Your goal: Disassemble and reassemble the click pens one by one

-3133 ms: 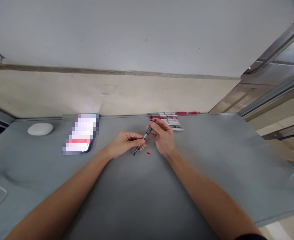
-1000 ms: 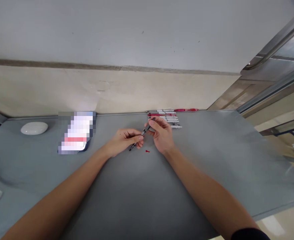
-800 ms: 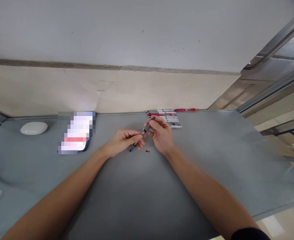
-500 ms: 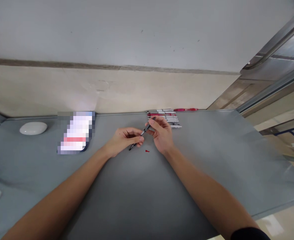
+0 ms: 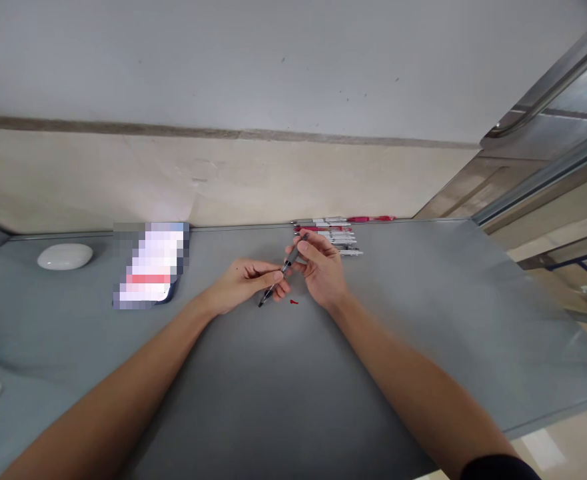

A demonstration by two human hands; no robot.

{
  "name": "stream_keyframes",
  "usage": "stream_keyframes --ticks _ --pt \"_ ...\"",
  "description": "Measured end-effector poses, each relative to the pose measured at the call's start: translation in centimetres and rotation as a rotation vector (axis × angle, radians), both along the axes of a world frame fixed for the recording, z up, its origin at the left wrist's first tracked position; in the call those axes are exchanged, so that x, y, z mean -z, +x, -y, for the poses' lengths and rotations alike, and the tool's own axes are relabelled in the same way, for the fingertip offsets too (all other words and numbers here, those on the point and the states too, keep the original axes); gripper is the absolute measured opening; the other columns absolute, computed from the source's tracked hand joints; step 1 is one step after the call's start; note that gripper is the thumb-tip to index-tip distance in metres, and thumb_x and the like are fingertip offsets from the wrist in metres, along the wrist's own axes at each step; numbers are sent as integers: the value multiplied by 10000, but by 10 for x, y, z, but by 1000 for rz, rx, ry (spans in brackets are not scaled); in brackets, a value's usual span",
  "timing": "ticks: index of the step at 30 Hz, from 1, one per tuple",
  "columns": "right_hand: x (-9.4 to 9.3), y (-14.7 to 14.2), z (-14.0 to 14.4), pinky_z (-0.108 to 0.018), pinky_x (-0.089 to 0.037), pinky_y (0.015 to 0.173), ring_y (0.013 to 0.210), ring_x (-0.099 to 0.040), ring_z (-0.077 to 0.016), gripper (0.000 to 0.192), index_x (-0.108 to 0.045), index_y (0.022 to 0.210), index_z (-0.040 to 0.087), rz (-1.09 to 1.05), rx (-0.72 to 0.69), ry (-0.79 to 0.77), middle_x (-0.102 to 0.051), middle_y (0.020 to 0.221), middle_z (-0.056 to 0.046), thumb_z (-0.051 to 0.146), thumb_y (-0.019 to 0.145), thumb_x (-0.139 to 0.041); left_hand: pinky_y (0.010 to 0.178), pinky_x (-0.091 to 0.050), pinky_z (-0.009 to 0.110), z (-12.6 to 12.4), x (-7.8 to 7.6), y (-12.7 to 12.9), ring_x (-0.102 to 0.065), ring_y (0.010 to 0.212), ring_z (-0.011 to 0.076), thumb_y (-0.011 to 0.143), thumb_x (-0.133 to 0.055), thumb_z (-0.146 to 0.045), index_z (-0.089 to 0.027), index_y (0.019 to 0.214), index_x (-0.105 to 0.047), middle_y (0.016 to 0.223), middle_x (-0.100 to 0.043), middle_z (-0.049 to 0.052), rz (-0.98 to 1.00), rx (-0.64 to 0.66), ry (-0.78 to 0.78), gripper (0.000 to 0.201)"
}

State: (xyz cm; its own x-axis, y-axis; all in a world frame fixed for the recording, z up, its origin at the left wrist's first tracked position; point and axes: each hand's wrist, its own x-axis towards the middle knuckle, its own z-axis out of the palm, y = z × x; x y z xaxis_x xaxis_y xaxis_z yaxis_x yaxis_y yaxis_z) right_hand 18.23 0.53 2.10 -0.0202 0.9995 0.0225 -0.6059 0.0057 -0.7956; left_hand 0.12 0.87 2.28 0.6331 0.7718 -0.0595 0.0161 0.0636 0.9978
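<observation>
We hold one dark pen (image 5: 283,272) between both hands above the grey surface (image 5: 293,373).

Our left hand (image 5: 246,283) pinches the lower part of the pen with thumb and fingers closed on it, and the tip sticks out below this hand and points down toward us. Our right hand (image 5: 320,267) is closed on the upper end of the same pen, so the pen lies slanted from one hand to the other. A small red piece (image 5: 294,302) lies on the surface just below the right hand, not touching it. Just behind the right hand, a row of pens (image 5: 334,237), white and red, lies against the wall. Well to the left of the left hand there are a blurred flat object (image 5: 150,265) and a white oval object (image 5: 64,256).
</observation>
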Motion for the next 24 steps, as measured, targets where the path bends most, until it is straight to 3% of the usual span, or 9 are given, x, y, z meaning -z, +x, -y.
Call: stream_keyframes --ticks 6,10,14,20,24 --pt "-4 -2 -1 -231 -553 559 719 -648 -110 219 -668 781 254 10 86 -28 -624 784 64 275 649 -841 692 -553 283 1 4 3 -674 684 137 755 -815 -337 -161 959 -775 802 -757 52 51 -172 -92 272" --pt "-4 -2 0 -237 -557 576 717 -642 -106 222 -656 777 250 31 86 -21 -620 788 65 274 654 -840 654 -542 252 2 0 7 -642 618 109 743 -825 -311 -151 882 -769 698 -720 18 28 -202 -73 219" --pt "-3 -2 0 -242 -562 566 731 -662 -116 207 -689 795 256 27 68 -14 -654 828 54 273 658 -843 624 -530 243 3 -4 7 -637 612 112 793 -779 -353 -144 801 -753 697 -714 26 4 -167 -25 211" --pt "0 0 0 -267 -571 551 784 -690 -151 213 -727 850 273 -1 -3 -2 -703 888 33 279 667 -835 661 -524 253 0 -5 1 -659 690 135 892 -658 -441 -145 811 -759 785 -739 70 -26 -3 22 323" --pt "1 -1 -1 -257 -554 522 761 -672 -146 212 -708 831 270 17 39 -3 -685 869 34 293 663 -836 688 -530 261 -1 -2 1 -666 712 140 884 -671 -437 -152 827 -769 806 -747 75 -28 -29 5 307"
